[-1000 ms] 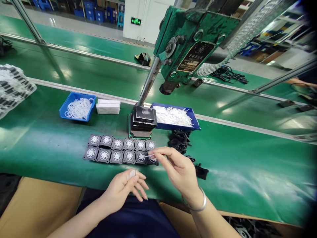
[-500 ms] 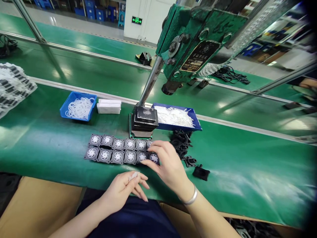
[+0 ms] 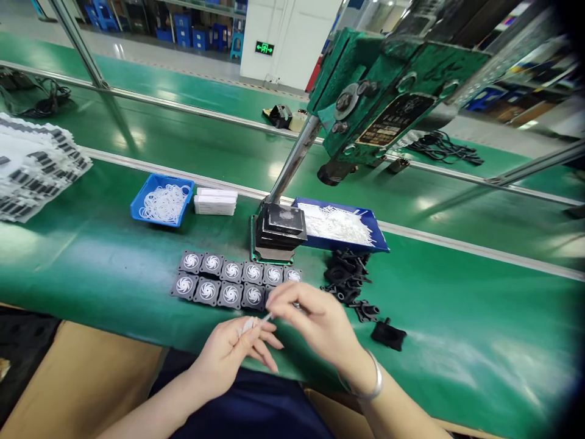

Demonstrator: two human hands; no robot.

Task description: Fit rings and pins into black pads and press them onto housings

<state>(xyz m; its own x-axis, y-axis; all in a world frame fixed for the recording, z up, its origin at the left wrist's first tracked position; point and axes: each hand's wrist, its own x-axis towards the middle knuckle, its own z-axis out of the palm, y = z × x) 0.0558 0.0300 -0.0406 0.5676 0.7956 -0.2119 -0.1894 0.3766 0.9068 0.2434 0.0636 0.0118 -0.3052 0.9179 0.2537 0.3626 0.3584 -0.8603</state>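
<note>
My left hand (image 3: 223,350) is held low over the table edge, thumb pressed on a few small white pieces (image 3: 247,328), its other fingers loosely spread. Just to the right, my right hand (image 3: 320,320) pinches the end of a thin whitish strip (image 3: 267,317) that reaches to the left hand's thumb. What exactly the strip is, I cannot make out. Beyond both hands lie two rows of square black housings (image 3: 231,294) with white swirl-shaped faces. The right fingers cover the right end of the near row.
A green press head (image 3: 397,97) overhangs the black press base (image 3: 278,235). Behind are a blue bin of white rings (image 3: 138,210), white boxes (image 3: 216,202) and a blue tray of white sticks (image 3: 379,238). Loose black parts (image 3: 347,274) lie right; stacked white sheets (image 3: 36,171) left.
My right hand has left the right end of the housing rows and come to my left hand, now pinching the thin strip there. The view has shifted slightly left.
</note>
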